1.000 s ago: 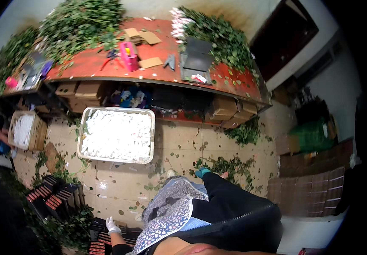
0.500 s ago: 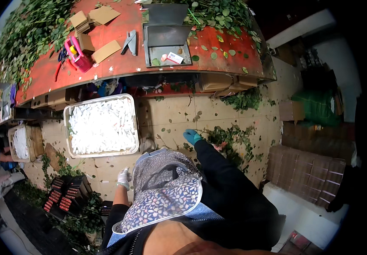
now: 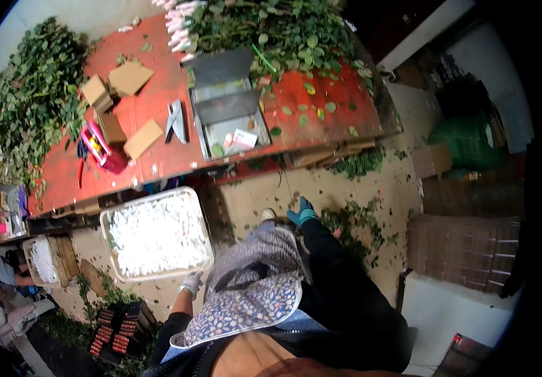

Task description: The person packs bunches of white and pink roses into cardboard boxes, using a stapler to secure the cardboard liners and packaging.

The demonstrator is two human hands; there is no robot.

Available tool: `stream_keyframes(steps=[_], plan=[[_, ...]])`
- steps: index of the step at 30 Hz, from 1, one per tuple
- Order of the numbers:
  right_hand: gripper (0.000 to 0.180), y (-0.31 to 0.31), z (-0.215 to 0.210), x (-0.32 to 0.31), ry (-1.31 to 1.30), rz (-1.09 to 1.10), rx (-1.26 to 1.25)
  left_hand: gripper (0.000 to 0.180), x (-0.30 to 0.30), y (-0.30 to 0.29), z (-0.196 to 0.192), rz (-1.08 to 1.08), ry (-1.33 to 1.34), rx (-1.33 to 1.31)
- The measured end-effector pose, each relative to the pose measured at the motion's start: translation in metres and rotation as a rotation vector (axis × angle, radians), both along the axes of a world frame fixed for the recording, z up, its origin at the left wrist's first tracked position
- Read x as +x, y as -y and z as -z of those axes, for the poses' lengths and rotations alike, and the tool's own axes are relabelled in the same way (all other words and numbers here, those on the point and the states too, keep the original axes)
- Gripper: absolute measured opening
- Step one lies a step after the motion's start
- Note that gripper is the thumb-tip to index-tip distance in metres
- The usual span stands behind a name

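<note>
- The pale crate, full of small white pieces, stands on the tiled floor; the red table is just beyond it.
- The left hand, white-gloved, is just beside the crate's near right corner; I cannot tell whether it touches, or whether its fingers are spread or pinched. A careless swing could knock the rim and spill pieces.
- The right hand, teal-gloved, is right of the crate, fingers apart, apparently holding nothing.
- Leafy stems, farther right of the crate, could slide underfoot if stepped on.
- The pink holder, beyond the crate near the table's edge, could topple if the table is bumped.
</note>
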State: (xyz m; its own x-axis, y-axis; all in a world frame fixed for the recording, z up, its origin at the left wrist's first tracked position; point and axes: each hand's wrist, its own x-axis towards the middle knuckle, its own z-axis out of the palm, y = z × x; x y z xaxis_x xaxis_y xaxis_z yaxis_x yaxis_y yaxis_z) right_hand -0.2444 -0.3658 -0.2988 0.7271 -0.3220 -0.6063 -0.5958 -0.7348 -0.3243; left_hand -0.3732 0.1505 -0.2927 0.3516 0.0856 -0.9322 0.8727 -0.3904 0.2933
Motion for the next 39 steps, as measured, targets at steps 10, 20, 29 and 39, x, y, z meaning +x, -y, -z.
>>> stream_keyframes(steps=[10,20,29,39], plan=[[0.096,0.187,0.074,0.222,-0.174,-0.317,-0.137,0.042,0.024,0.061,-0.009,0.457,-0.030,0.063],[0.085,0.215,0.034,0.143,-0.119,-0.902,-0.497,0.044,0.141,0.202,-0.066,0.026,-0.040,-0.001],[0.066,0.211,0.100,0.215,-0.210,-0.705,-0.473,0.037,0.176,0.227,-0.051,0.103,0.092,-0.067],[0.055,0.232,0.161,0.178,-0.039,-0.553,-0.528,0.043,0.091,0.157,-0.011,0.082,-0.198,0.064]])
